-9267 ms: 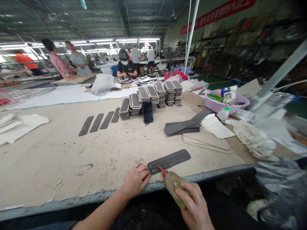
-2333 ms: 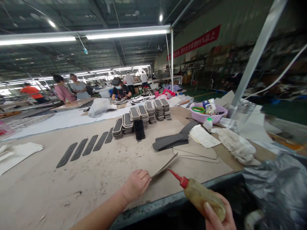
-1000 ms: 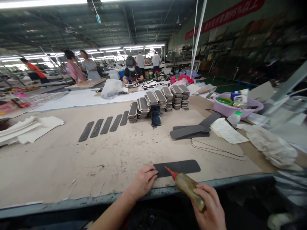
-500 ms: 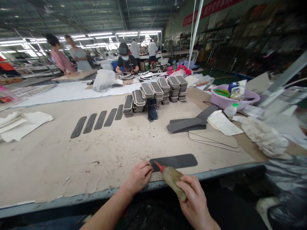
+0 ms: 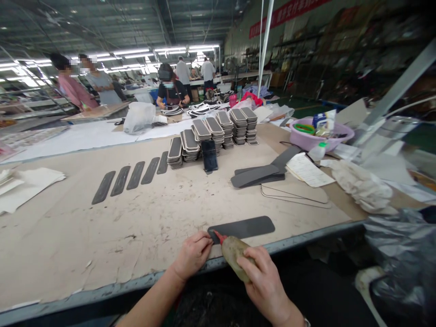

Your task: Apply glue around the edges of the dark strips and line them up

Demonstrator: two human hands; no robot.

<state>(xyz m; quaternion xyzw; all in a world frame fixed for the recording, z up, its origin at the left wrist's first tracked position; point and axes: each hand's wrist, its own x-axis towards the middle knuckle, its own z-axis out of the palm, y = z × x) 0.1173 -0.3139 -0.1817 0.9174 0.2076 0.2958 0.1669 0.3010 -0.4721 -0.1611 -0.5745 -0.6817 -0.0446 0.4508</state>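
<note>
Near the table's front edge lies a dark grey rounded strip. My left hand is closed at its left end, with the fingertips pinching the edge there. In my right hand is a murky yellow-green squeeze bottle, a glue bottle by its look, with a red nozzle. The nozzle tip points left at the strip's left end, where a small shiny mark shows. Farther back on the left, several similar dark strips lie in a slanting row with shiny lines on them.
Stacks of pale-edged grey pieces stand mid-table, a phone leaning on them. To the right are piled dark strips, a paper sheet, a crumpled cloth and a purple basin. A masked person works across the table.
The whole view has shifted slightly, so things appear farther left. The nozzle tip has moved a little closer to the strip's left end; both hands keep their holds.
</note>
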